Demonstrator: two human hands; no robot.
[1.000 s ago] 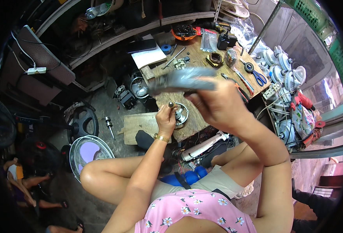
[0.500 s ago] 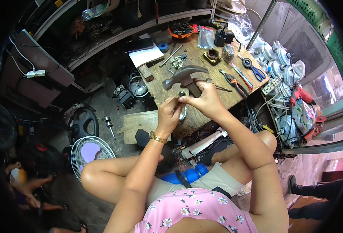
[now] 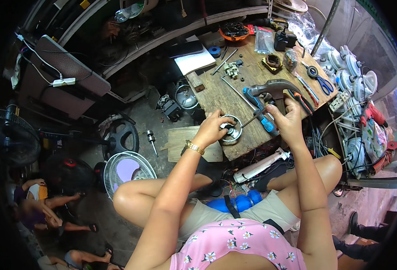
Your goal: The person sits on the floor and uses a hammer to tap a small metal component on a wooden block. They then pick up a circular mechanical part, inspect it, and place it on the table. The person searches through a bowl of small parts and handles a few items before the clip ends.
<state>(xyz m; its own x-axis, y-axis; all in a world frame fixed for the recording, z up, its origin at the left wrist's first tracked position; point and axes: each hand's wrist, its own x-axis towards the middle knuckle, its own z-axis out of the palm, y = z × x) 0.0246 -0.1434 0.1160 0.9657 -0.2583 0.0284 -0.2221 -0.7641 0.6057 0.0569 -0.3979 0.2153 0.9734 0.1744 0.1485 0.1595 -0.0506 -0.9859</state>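
My left hand (image 3: pixel 213 127), with a gold wristwatch, grips a round metal motor housing (image 3: pixel 231 129) lying on the wooden workbench (image 3: pixel 248 92). My right hand (image 3: pixel 287 120) is closed round the handle of a steel claw hammer (image 3: pixel 274 87), whose head sits just above and to the right of the housing. A screwdriver with a blue handle (image 3: pixel 259 112) lies on the bench between my two hands, its tip near the housing.
Scissors (image 3: pixel 320 81), pliers, small metal parts and a white pad (image 3: pixel 195 60) lie on the bench. Round white fan parts (image 3: pixel 353 67) stack at the right. A fan grille (image 3: pixel 127 169) and wheel lie on the floor left. People sit at lower left.
My right hand has brought the hammer down from raised high to just above the bench. My left hand stayed on the motor housing.
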